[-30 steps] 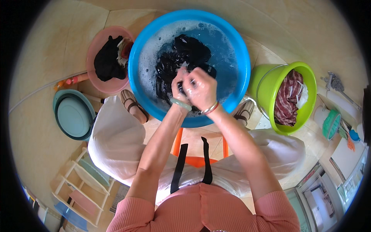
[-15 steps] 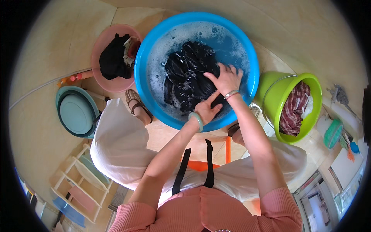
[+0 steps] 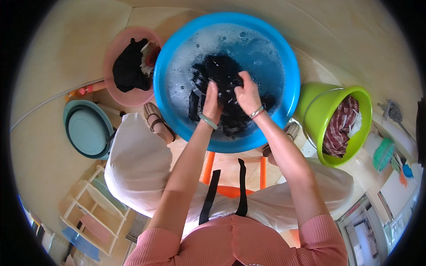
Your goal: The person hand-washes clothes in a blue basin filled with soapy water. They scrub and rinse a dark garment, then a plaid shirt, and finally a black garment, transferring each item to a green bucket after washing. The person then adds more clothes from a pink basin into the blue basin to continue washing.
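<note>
A wet black garment lies bunched in soapy water inside a big blue basin. Part of it is lifted between my hands; the rest is under water, so its kind cannot be made out. My left hand, with a pale green bangle at the wrist, is pressed against the cloth's near left side, fingers curved round it. My right hand, wearing a metal bangle, is closed in a fist on the cloth to the right.
Left of the basin stands a pink basin with dark clothes. Below it leans a grey-green folding basin. On the right is a lime green bucket holding a red checked cloth. A white rack stands lower left.
Both hands have gone from spread fingers on the cloth to gripping it. They have moved further apart, the left away from me, and the garment is gathered up between them.
</note>
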{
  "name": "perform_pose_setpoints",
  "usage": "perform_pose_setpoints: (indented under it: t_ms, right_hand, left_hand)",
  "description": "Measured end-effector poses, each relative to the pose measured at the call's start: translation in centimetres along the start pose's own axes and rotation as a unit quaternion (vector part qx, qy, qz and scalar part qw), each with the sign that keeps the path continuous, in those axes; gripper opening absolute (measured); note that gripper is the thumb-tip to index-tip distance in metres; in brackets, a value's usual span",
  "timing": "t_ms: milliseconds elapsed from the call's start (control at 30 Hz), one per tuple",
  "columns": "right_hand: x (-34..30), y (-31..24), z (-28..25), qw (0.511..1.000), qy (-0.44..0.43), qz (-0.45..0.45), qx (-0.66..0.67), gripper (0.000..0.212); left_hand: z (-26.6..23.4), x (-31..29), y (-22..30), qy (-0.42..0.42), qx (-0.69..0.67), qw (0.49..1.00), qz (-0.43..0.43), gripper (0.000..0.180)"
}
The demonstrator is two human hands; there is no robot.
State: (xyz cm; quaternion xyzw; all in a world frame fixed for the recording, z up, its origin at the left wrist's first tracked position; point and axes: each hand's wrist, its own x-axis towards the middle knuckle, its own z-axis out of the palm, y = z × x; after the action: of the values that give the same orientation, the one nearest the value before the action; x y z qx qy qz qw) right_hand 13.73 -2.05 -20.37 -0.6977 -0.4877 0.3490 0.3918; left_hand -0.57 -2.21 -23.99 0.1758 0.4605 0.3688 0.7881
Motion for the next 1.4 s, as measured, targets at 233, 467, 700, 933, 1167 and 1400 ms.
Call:
perform_pose_setpoints:
  t_ms: [233,467,700,933,1167,1400]
  right_hand:
    - [-6.1,-10.0,-2.5,0.97,-0.18,-0.155,0.06,0.028]
    - [-4.2,-11.7,-0.6,0.962,-0.05,-0.24,-0.123,0.028]
    - [-1.2,1.1,-2.5,0.986,0.021,0.15,-0.077,0.024]
    - [-0.4,2.7,-5.7,0.872,-0.033,0.409,0.265,0.073]
    - [1.3,3.8,-6.1,0.71,-0.174,0.375,0.569,0.036]
    - [0.6,2.6,-8.5,0.859,0.046,0.244,0.448,0.011]
  left_hand:
    - [4.6,-1.2,5.5,-0.06,-0.258,0.931,-0.251,0.062]
    - [3.1,-3.9,3.3,0.006,-0.238,0.96,-0.148,0.044]
    - [8.1,-5.5,5.0,0.091,0.214,0.97,0.074,0.033]
    - [10.0,-9.3,10.1,-0.127,0.429,0.883,0.144,0.035]
    - [11.2,-9.8,12.2,-0.266,0.532,0.795,0.118,0.036]
    - [3.9,-7.5,10.4,-0.12,0.662,0.735,0.081,0.029]
